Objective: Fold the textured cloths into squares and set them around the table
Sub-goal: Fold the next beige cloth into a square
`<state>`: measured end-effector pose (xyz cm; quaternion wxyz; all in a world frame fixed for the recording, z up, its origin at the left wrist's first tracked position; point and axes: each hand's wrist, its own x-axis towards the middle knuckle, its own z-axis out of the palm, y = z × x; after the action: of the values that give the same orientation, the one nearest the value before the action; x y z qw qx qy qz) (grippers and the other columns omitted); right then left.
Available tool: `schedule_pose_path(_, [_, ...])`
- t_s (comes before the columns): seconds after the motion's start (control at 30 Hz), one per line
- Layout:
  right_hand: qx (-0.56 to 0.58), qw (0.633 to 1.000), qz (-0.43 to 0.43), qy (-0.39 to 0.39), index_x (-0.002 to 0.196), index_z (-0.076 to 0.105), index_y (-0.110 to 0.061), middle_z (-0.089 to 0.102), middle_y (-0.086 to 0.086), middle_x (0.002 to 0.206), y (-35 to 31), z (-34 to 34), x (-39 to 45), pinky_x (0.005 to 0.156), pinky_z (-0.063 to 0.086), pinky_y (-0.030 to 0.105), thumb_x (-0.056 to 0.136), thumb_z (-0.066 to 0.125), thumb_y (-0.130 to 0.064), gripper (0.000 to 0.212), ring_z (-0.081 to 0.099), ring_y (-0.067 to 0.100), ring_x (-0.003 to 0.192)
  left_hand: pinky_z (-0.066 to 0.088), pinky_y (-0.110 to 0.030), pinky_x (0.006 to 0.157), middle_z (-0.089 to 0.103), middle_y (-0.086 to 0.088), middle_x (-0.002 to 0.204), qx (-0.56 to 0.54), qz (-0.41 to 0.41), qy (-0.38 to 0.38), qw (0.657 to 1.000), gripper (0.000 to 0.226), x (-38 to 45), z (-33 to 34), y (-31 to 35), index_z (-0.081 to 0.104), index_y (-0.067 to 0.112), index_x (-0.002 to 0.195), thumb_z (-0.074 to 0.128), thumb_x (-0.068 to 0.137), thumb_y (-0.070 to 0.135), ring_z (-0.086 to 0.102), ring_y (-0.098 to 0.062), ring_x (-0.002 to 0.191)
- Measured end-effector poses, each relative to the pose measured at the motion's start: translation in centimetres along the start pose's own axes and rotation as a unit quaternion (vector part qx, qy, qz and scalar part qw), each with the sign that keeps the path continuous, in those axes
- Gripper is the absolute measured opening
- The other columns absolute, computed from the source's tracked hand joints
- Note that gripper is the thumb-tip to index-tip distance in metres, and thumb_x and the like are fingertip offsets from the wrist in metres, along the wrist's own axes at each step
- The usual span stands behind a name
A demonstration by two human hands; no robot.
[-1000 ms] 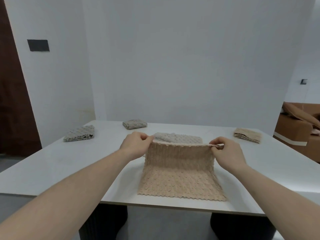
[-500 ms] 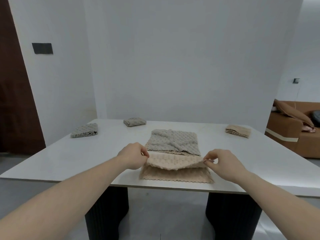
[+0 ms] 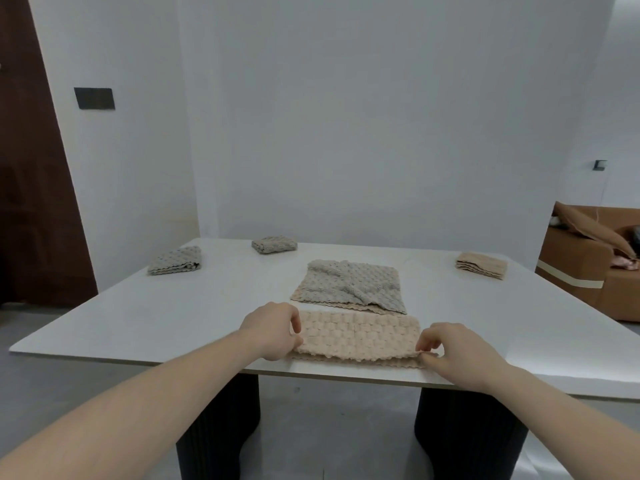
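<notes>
A beige textured cloth (image 3: 356,336) lies folded in half as a wide strip near the front edge of the white table (image 3: 173,306). My left hand (image 3: 273,332) pinches its left end. My right hand (image 3: 453,351) pinches its front right corner. Just behind it a grey textured cloth (image 3: 349,286) lies spread and rumpled over another beige cloth whose edge shows beneath. Folded squares sit around the table: a grey one (image 3: 176,260) at the left, a grey one (image 3: 274,244) at the far side, a beige one (image 3: 481,265) at the right.
The table stands on two dark ribbed legs (image 3: 467,441). A white wall rises behind it, a dark brown door (image 3: 31,188) at the left. A brown sofa (image 3: 595,268) stands past the table's right side. Grey floor lies below the front edge.
My hands brought the beige cloth's far edge down toward me onto its near edge, so the raised cloth now lies flat, folded in half. The view has pulled back from the table.
</notes>
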<state>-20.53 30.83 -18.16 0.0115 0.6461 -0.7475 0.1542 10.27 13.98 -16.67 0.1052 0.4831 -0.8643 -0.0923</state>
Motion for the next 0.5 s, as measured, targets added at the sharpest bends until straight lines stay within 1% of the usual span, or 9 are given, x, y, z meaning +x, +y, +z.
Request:
schedule_pose_path(0.07, [-0.003, 1.0, 0.001, -0.006, 0.079, 0.067, -0.039, 0.064, -0.02, 0.088, -0.1, 0.2, -0.1, 0.081, 0.049, 0.021, 0.083, 0.066, -0.043, 0.006, 0.06, 0.0, 0.089, 0.051, -0.031, 0.079, 0.068, 0.01, 0.1, 0.004, -0.005, -0.001, 1.0, 0.02, 0.1, 0.3, -0.2, 0.061, 0.034, 0.094, 0.073, 0.086, 0.047, 0.064, -0.013, 0.095])
schedule_pose_path(0.13, [0.002, 1.0, 0.007, -0.006, 0.077, 0.068, -0.037, 0.063, -0.021, 0.086, -0.3, 0.3, -0.2, 0.08, 0.05, 0.022, 0.081, 0.065, -0.051, 0.015, 0.059, -0.002, 0.088, 0.049, -0.031, 0.076, 0.066, 0.009, 0.101, 0.004, -0.008, -0.002, 1.0, 0.021, 0.2, 0.4, -0.3, 0.06, 0.034, 0.093, 0.073, 0.085, 0.048, 0.063, -0.014, 0.095])
schedule_pose_path(0.2, [0.016, 1.0, 0.014, 0.008, 0.077, 0.068, -0.037, 0.064, -0.022, 0.085, -0.7, 0.3, 0.0, 0.081, 0.05, 0.023, 0.081, 0.063, -0.057, 0.021, 0.058, -0.005, 0.088, 0.046, -0.03, 0.07, 0.066, 0.01, 0.097, -0.001, -0.007, 0.021, 1.0, 0.019, 0.4, 0.5, 0.1, 0.06, 0.033, 0.094, 0.069, 0.086, 0.049, 0.063, -0.013, 0.09])
schedule_pose_path(0.27, [0.037, 0.999, 0.023, 0.032, 0.08, 0.069, -0.037, 0.064, -0.021, 0.088, -1.1, 0.6, 0.6, 0.083, 0.049, 0.026, 0.084, 0.061, -0.057, 0.022, 0.058, -0.003, 0.09, 0.048, -0.03, 0.071, 0.068, 0.01, 0.096, -0.004, 0.006, 0.053, 0.999, 0.022, 0.8, 0.7, 0.9, 0.062, 0.032, 0.099, 0.062, 0.09, 0.052, 0.064, -0.013, 0.091])
schedule_pose_path(0.33, [0.055, 0.997, 0.031, 0.052, 0.091, 0.07, -0.036, 0.064, -0.019, 0.097, -1.5, 1.2, 1.5, 0.087, 0.047, 0.028, 0.088, 0.06, -0.051, 0.018, 0.059, 0.002, 0.098, 0.051, -0.033, 0.082, 0.069, 0.009, 0.106, -0.017, 0.029, 0.056, 0.998, 0.032, 1.3, 1.2, 1.8, 0.063, 0.031, 0.11, 0.055, 0.092, 0.056, 0.063, -0.015, 0.102])
schedule_pose_path(0.37, [0.059, 0.996, 0.032, 0.055, 0.099, 0.07, -0.035, 0.063, -0.018, 0.105, -1.7, 1.7, 2.0, 0.09, 0.046, 0.029, 0.09, 0.059, -0.048, 0.019, 0.059, 0.006, 0.105, 0.05, -0.036, 0.091, 0.067, 0.008, 0.117, -0.02, 0.045, 0.042, 0.998, 0.038, 1.6, 1.6, 2.2, 0.062, 0.031, 0.119, 0.052, 0.094, 0.057, 0.06, -0.017, 0.112])
schedule_pose_path(0.4, [0.06, 0.996, 0.033, 0.053, 0.11, 0.069, -0.034, 0.062, -0.016, 0.116, -2.0, 2.3, 2.6, 0.096, 0.044, 0.03, 0.092, 0.058, -0.046, 0.024, 0.057, 0.01, 0.113, 0.047, -0.038, 0.101, 0.061, 0.005, 0.132, -0.014, 0.064, 0.023, 0.998, 0.045, 1.8, 2.0, 2.6, 0.059, 0.03, 0.13, 0.049, 0.095, 0.057, 0.055, -0.019, 0.123])
schedule_pose_path(0.43, [0.055, 0.997, 0.034, 0.047, 0.121, 0.065, -0.033, 0.059, -0.013, 0.128, -2.2, 2.9, 3.1, 0.102, 0.041, 0.03, 0.093, 0.057, -0.046, 0.031, 0.053, 0.013, 0.122, 0.041, -0.041, 0.109, 0.051, 0.003, 0.145, 0.003, 0.083, 0.003, 0.997, 0.05, 2.0, 2.5, 3.1, 0.053, 0.031, 0.139, 0.045, 0.097, 0.057, 0.047, -0.022, 0.133])
schedule_pose_path(0.5, [0.042, 0.998, 0.043, 0.027, 0.141, 0.052, -0.029, 0.044, -0.008, 0.151, -2.8, 4.1, 3.9, 0.114, 0.03, 0.031, 0.097, 0.053, -0.046, 0.048, 0.04, 0.019, 0.138, 0.026, -0.045, 0.12, 0.028, -0.001, 0.163, 0.034, 0.103, -0.021, 0.994, 0.058, 2.3, 3.6, 3.8, 0.039, 0.032, 0.152, 0.039, 0.1, 0.058, 0.028, -0.028, 0.148])
